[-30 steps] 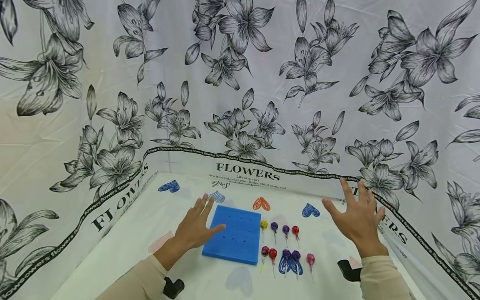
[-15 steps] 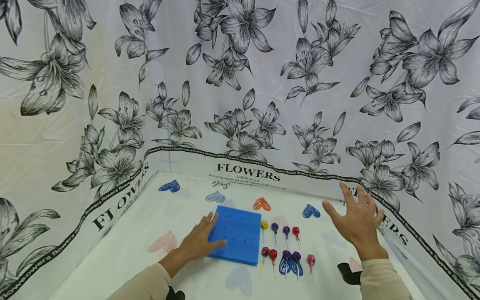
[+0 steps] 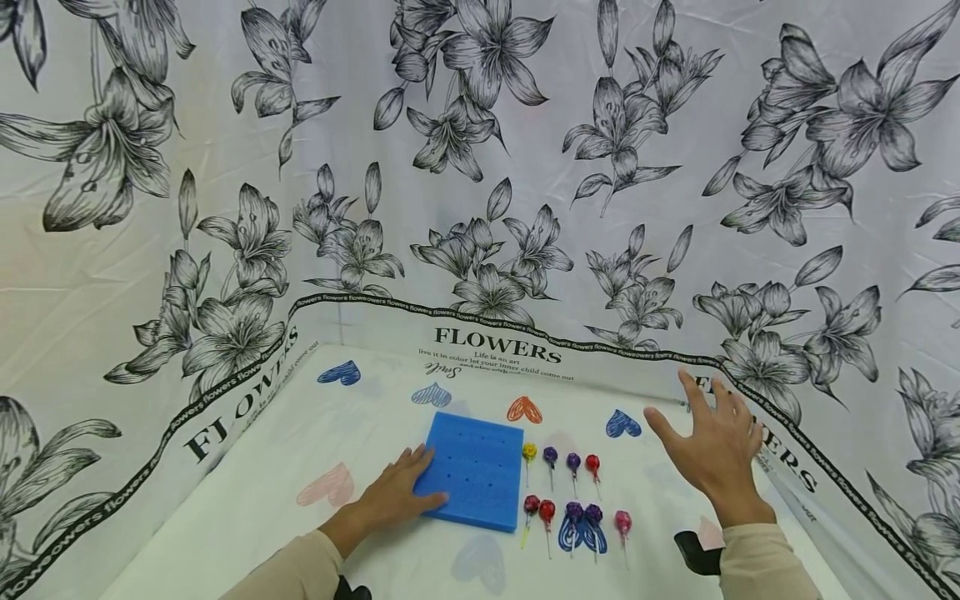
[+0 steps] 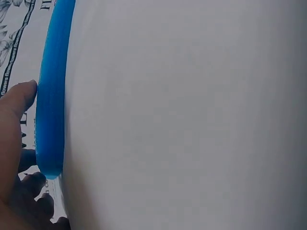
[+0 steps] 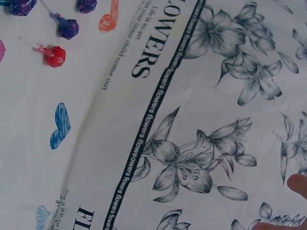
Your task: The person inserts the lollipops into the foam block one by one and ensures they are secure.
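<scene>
A: Resting flat, left hand (image 3: 393,496) lies at the near left edge of the blue foam block (image 3: 474,468), fingers straight, fingertips touching its side and top edge. Looks like it's steadying the block so it won't slide on the bench (image 3: 255,492).

B: Wrist view agrees? Thumb?

A: Yes, thumb (image 4: 19,98) is against the foam's side (image 4: 50,96), other fingers below it. No grip, just contact.

B: Right hand?

A: Right hand (image 3: 712,446) hovers above the bench, fingers spread, holding nothing. It's off to the right of the lollipops (image 3: 570,492), apart from them.

B: Lollipop layout?

A: Two rows just right of the block, four in the far row, five in the near row, sticks pointing toward the person. Lined up beside the holes in the foam, probably for easy reach.

B: Anything else?

A: Heart prints on the bench cover (image 3: 622,423), flower-print sheet (image 3: 480,167) walls all round, "FLOWERS" lettering on the back wall.
</scene>
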Demonstrator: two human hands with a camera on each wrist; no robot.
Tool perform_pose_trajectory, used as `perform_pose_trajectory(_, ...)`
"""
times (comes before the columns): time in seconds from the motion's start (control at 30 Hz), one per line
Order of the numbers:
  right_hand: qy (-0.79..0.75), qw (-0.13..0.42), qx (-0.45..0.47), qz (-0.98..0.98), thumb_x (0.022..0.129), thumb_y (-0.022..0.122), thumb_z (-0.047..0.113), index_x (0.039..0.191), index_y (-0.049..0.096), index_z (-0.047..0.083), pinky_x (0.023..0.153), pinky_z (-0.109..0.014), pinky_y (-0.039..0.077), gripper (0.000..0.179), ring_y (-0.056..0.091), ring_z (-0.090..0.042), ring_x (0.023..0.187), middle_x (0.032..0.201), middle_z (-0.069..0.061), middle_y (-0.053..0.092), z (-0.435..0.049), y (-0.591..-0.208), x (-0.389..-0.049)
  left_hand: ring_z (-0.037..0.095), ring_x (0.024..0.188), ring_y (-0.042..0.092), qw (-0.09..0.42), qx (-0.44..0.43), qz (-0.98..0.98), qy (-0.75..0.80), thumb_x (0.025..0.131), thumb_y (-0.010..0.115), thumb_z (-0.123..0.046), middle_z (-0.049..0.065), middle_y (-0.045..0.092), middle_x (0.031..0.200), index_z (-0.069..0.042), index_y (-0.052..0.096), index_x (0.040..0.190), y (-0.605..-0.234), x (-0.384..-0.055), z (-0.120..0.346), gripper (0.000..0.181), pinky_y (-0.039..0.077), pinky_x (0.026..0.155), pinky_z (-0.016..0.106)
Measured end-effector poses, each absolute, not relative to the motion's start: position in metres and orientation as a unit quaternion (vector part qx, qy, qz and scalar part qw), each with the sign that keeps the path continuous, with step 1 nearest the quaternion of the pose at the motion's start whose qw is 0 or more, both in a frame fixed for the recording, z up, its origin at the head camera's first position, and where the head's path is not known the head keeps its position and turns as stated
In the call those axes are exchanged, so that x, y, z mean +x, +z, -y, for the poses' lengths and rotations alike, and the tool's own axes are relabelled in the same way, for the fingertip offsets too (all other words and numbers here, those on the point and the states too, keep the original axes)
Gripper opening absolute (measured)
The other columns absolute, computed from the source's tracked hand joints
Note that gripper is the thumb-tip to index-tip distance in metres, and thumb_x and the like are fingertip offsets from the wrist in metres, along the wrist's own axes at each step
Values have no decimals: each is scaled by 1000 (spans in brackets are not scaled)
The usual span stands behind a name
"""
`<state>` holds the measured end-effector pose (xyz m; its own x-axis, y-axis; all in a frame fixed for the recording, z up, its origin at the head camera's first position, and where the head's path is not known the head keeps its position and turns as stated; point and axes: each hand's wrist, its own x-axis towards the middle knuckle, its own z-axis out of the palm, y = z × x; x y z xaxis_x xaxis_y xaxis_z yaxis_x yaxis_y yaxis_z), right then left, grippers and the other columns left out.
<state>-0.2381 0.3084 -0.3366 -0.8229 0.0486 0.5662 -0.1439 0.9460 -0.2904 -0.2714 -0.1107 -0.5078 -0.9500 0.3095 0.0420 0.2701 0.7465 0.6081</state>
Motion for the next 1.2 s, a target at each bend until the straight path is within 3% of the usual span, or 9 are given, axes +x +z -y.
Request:
perform_pose_trajectory(0.2,171,293,29,940,90,57,55,154,28,19,94,-79,0,79,10,-57,134,149,-32,21,-306,-338,-238,39,142,14,31,165,-935,311,86,65,-54,17,23,156,-1,38,147,-512,-273,113,86,15,111,56)
perform_pose_trajectory(0.43,246,334,60,908,90,66,38,146,44,14,90,-77,18,64,25,-58,126,140,-29,38,-306,-340,-240,40,142,14,25,167,-935,311,86,65,-56,17,23,156,-1,38,147,-517,-277,113,87,14,111,58)
perform_pose_trajectory(0.53,282,351,73,890,90,68,28,140,51,9,88,-69,30,56,40,-50,117,130,-26,49,-305,-343,-241,40,142,13,28,166,-936,309,86,63,-57,16,22,156,-2,37,148,-519,-277,113,87,14,111,57)
perform_pose_trajectory(0.63,299,360,66,881,91,69,26,136,55,8,81,-53,41,50,52,-38,105,122,-20,57,-303,-347,-241,40,142,13,32,165,-935,311,86,64,-56,17,22,156,-2,37,148,-517,-275,113,86,13,111,58)
perform_pose_trajectory(0.73,309,363,55,877,91,69,26,133,59,8,72,-37,41,46,55,-27,94,114,-15,62,-303,-351,-241,40,142,13,35,166,-935,310,86,64,-55,17,22,156,-1,36,148,-515,-274,112,86,13,111,58)
perform_pose_trajectory(1.2,413,254,12,874,92,65,39,129,61,12,66,-33,46,46,51,-18,91,111,-10,64,-303,-387,-271,41,142,13,26,170,-937,305,87,64,-55,18,21,156,0,36,148,-515,-273,113,86,13,111,58)
